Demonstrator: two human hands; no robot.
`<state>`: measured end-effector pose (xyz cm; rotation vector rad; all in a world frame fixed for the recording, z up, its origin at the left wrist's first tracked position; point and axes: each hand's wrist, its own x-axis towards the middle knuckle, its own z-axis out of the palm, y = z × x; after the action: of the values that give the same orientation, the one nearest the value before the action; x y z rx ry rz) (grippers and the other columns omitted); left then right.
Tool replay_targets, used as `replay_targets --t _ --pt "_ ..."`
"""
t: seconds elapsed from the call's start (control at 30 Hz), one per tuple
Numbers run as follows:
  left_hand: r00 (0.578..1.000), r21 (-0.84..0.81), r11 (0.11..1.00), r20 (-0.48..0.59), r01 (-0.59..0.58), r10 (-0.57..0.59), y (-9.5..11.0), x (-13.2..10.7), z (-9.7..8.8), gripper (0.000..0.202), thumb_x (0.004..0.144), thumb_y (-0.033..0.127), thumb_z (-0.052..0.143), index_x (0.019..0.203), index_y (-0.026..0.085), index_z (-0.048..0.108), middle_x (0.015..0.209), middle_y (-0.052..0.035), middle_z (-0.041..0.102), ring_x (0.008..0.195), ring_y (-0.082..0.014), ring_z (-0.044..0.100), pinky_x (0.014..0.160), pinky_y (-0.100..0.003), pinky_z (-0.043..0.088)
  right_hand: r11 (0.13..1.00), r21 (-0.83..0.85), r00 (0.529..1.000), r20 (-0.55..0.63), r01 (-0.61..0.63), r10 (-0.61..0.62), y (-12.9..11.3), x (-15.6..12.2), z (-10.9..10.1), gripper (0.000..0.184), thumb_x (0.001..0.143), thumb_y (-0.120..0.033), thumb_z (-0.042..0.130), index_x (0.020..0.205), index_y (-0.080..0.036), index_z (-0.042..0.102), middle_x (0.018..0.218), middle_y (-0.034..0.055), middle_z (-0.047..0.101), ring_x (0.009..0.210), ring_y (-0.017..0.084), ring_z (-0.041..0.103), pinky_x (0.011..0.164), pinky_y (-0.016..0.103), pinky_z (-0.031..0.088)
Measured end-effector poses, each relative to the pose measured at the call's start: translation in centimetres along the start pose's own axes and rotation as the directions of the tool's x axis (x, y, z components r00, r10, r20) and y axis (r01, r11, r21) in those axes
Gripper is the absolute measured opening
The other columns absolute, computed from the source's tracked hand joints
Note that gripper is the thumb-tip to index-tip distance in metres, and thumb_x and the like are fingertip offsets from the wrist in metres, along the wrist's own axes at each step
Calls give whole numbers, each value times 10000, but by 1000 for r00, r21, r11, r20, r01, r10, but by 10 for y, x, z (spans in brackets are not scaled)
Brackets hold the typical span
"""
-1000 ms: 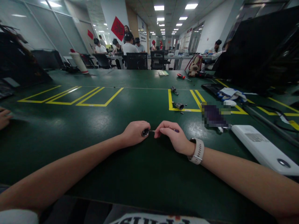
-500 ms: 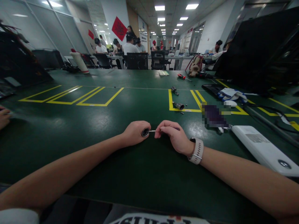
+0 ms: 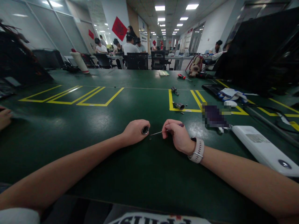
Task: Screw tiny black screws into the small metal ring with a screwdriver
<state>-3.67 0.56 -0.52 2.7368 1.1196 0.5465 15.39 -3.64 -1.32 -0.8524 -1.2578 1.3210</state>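
L hand rested on green table, near centre, fingers curled tight round small metal cylinder, open end facing right. R hand sat just right of it, thumb & forefinger pinching thin screwdriver. Shaft pointed left, tip near cylinder, not touching. Second cylinder lay farther off at the yellow tape. White device lay near right.

Our desk is dark green, with yellow outlines beyond our left hand and right hand. The cylinder in the left is silver and black. The tool in the right is silver with a purple handle. The wrist strap is white.
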Motion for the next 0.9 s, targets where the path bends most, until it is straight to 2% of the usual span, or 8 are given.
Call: replay_targets --t 0.1,0.27,0.4,0.53,0.73,0.9 --pt "999 5 1000 -33 -2 3 -1 0 1 34 726 149 531 693 157 527 655 5 547 603 -121 514 564 -232 381 999 -45 1000 9 -5 5 2 0 -1 187 713 -159 447 570 -169 566 460 -25 532 455 112 486 495 256 346" --pt "996 -6 1000 -86 10 -10 -3 -1 3 71 747 186 536 682 161 521 633 15 531 578 -113 495 539 -226 364 998 10 998 6 65 -65 1 -1 -2 195 742 -157 442 598 -172 573 492 -24 541 485 115 503 522 261 372" --pt "982 -26 999 -184 29 -34 -4 0 3 138 766 235 544 660 162 495 617 19 510 554 -105 469 515 -223 343 991 27 986 95 132 -134 -2 -4 -1 161 793 -186 472 700 -168 603 604 -9 586 587 126 548 603 279 420" --pt "967 -56 998 -253 -7 -8 -3 0 2 136 758 231 562 671 163 481 633 18 506 565 -102 464 518 -221 341 987 20 969 188 157 -158 -5 -7 1 86 815 -214 527 839 -176 599 739 4 617 703 133 581 698 301 450" --pt "958 -106 993 -287 -58 26 -2 -1 2 172 772 261 571 670 168 469 644 20 500 577 -99 463 524 -220 348 976 -128 949 285 175 -133 -15 -11 4 86 827 -221 541 860 -168 601 811 20 624 780 135 587 747 303 454" --pt "963 -118 988 -264 -97 63 -2 -1 2 164 783 255 575 689 168 472 663 21 498 587 -97 463 529 -218 348 968 -181 959 255 173 -124 -16 -10 6 99 832 -188 513 820 -162 607 776 17 621 761 138 588 742 311 457"
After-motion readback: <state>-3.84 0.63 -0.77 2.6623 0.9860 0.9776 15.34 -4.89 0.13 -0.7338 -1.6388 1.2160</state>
